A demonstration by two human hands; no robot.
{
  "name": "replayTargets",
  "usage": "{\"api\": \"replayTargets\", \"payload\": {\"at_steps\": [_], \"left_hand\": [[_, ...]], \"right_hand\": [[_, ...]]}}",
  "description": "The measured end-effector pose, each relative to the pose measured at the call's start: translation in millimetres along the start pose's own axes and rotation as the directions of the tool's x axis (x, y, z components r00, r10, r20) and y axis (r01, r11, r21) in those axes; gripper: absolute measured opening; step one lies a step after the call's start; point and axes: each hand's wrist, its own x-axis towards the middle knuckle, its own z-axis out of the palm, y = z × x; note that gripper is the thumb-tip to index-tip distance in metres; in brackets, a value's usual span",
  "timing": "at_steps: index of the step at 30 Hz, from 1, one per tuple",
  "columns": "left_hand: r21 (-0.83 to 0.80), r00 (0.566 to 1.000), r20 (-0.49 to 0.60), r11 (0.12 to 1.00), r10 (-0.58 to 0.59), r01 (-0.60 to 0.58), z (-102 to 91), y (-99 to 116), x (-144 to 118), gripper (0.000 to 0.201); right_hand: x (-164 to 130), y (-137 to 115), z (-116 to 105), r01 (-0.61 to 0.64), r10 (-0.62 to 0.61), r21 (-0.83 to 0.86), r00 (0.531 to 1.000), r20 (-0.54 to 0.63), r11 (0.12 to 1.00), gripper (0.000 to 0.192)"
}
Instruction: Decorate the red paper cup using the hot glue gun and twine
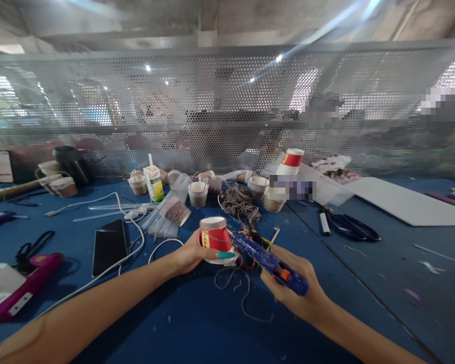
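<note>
My left hand [192, 253] is closed round a red and white paper cup [217, 237], with grey cord wound about its upper part. A blue hot glue gun [269, 260] sits in my right hand [299, 283], its nozzle close to the cup's right side; whether it touches the cup I cannot tell. A loose length of grey cord [246, 298] trails over the blue table below the cup. Behind the cup lies a tangled heap of grey-brown cord [239, 202]. My right fingers are partly hidden behind the glue gun.
Several cord-wrapped cups [198, 194] stand at the back, near a drink carton [154, 183] and a stack of red and white cups [291, 161]. Scissors [351, 226] and a white board [411, 199] lie right. A phone [109, 246] and pink power strip [26, 288] lie left.
</note>
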Motion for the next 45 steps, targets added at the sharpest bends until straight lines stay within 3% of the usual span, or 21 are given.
{"api": "replayTargets", "payload": {"at_steps": [11,14,16,20,22,23,26,29,32,34,37,41,45], "left_hand": [[-0.04,1.0,0.011,0.999,0.024,-0.024,1.9,1.2,-0.9,0.055],[-0.041,0.999,-0.021,0.999,0.029,-0.03,2.1,0.7,-0.5,0.061],[-0.047,0.995,-0.09,0.998,0.036,-0.04,2.0,0.0,0.2,0.066],[-0.023,0.991,-0.135,1.0,0.012,-0.015,1.9,-0.8,2.2,0.067],[0.001,0.991,-0.131,1.0,-0.004,0.004,2.4,-1.0,2.7,0.066],[0.012,0.992,-0.13,1.0,-0.007,0.008,2.8,-1.1,2.8,0.066],[0.034,0.993,-0.112,0.999,-0.021,0.025,3.8,-1.4,2.7,0.062],[0.071,0.995,-0.09,0.996,-0.045,0.051,4.3,-1.7,2.7,0.061],[0.088,0.995,-0.095,0.995,-0.036,0.044,4.4,-2.3,3.1,0.067],[0.085,0.993,-0.112,0.996,-0.029,0.039,4.6,-2.8,3.1,0.07],[0.091,0.99,-0.135,0.994,-0.042,0.055,5.1,-2.9,2.5,0.074],[0.106,0.99,-0.123,0.992,-0.061,0.075,6.6,-1.5,1.0,0.07],[0.078,0.993,-0.108,0.995,-0.045,0.054,7.9,-0.5,0.3,0.064]], "right_hand": [[1.2,3.2,1.3,-0.049,0.049,-0.029,0.999,-0.004,0.998,0.012],[5.3,6.2,0.9,-0.099,0.091,-0.201,0.995,-0.048,0.975,0.014],[8.9,9.7,-0.9,-0.183,0.172,-0.435,0.983,-0.064,0.882,0.015],[13.1,17.5,-4.4,-0.3,0.416,-0.776,0.908,-0.053,0.555,0.034],[13.3,20.1,-4.6,-0.287,0.443,-0.817,0.895,-0.043,0.5,0.044],[13.4,20.7,-4.4,-0.263,0.407,-0.819,0.912,-0.039,0.51,0.047],[14.8,17.6,-4.7,-0.144,0.119,-0.744,0.989,-0.088,0.653,0.046],[15.3,7.0,-7.4,0.089,-0.159,-0.456,0.98,-0.118,0.886,0.025],[11.6,-6.5,-8.9,0.26,-0.257,-0.029,0.964,0.073,0.965,0.01],[8.6,-14.0,-7.3,0.225,-0.26,0.154,0.927,0.27,0.962,0.005],[7.1,-19.7,-2.2,0.067,-0.164,0.214,0.863,0.478,0.974,0.01],[9.2,-17.5,3.0,-0.089,-0.012,0.186,0.877,0.481,0.979,0.019],[7.5,-14.3,3.1,-0.166,0.034,0.312,0.921,0.387,0.935,0.024]]}}
